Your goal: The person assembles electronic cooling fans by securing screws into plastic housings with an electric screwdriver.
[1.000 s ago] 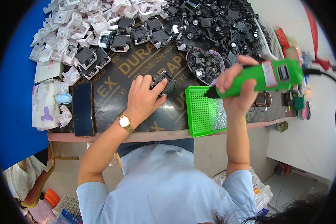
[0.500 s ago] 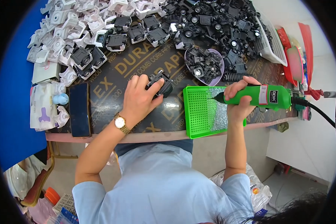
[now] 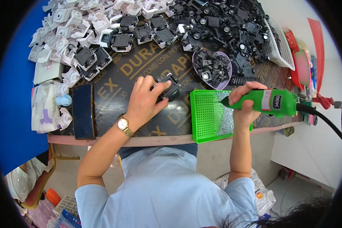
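Observation:
My left hand (image 3: 143,98), a gold watch on its wrist, has its thumb and fingers closed around a black plastic toy car part (image 3: 173,90) at the middle of the table. In my right hand (image 3: 242,108) is a green electric screwdriver (image 3: 287,103), lying sideways with its dark nose pointing left. That nose is above a bright green tray (image 3: 195,125) with a dimpled floor. Many small silvery screws (image 3: 226,123) are heaped in the tray's right part. Whether a screw sits on the bit is too small to tell.
White plastic parts (image 3: 60,32) pile up at the far left, black parts (image 3: 231,28) at the far right. A purple bowl (image 3: 230,70) of black pieces stands behind the tray. A phone (image 3: 83,112) lies at left. The screwdriver's cord (image 3: 323,117) runs right.
The whole view has shifted slightly to the right. The toy car part looks a little turned in my left hand. My right hand keeps the screwdriver over the tray.

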The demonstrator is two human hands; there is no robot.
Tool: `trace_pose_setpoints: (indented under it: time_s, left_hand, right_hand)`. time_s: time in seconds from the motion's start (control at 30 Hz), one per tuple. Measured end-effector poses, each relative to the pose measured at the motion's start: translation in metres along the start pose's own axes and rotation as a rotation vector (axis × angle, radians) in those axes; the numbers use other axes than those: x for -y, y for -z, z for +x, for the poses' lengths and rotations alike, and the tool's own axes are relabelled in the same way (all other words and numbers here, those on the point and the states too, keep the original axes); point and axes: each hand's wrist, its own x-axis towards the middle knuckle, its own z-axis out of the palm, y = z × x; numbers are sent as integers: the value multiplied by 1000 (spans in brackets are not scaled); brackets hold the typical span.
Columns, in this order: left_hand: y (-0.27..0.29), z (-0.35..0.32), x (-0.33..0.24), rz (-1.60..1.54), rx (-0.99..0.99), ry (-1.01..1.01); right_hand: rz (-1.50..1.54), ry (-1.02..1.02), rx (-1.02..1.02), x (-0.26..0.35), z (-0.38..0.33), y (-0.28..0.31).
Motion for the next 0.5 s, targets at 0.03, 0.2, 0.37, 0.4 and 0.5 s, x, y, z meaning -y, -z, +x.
trace_pose_setpoints:
  time_s: [0.03,0.2,0.37,0.4,0.5]
  left_hand:
    - [1,1,-1,-46,11,-2]
    - [0,3,2,-184,24,-18]
    - [0,2,5,-215,28,19]
    - [-1,2,6,-217,27,8]
    - [1,1,6,-220,33,2]
  right_hand:
    - [31,35,-7,5,4,-2]
    - [333,71,129,29,19,-47]
    - [361,79,234,18,28,-96]
    - [310,68,252,17,29,-100]
    - [316,33,265,14,28,-109]
